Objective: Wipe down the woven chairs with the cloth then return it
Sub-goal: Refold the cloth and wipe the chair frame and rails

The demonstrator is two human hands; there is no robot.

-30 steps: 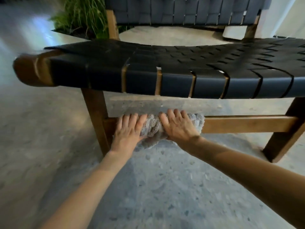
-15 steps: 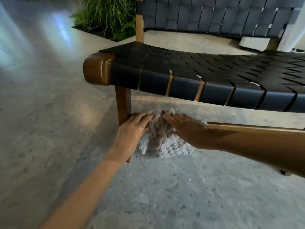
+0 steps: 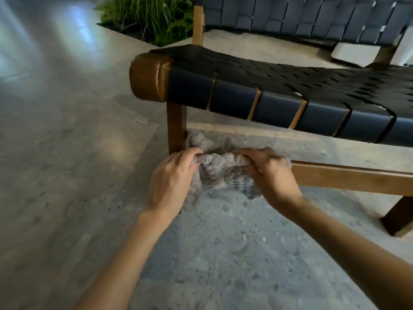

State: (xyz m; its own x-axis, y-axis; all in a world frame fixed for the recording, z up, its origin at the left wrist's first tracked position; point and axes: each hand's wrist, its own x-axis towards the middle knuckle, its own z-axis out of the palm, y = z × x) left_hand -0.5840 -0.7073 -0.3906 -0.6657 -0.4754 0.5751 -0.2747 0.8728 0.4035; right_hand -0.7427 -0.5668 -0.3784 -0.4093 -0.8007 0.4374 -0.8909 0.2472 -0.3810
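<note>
Grip on both ends: left hand (image 3: 172, 177) curls over the left end of the cloth (image 3: 221, 166), and right hand (image 3: 271, 173) pinches the right end. The cloth is bunched into a rough roll (lower edge blurred), long axis left-right between the hands, along the lower rail (image 3: 348, 177). It sits at the rail's left end, touching the front leg (image 3: 176, 126), below the woven seat (image 3: 290, 86).

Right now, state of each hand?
Left hand: gripping the cloth.
Right hand: gripping the cloth too.
</note>
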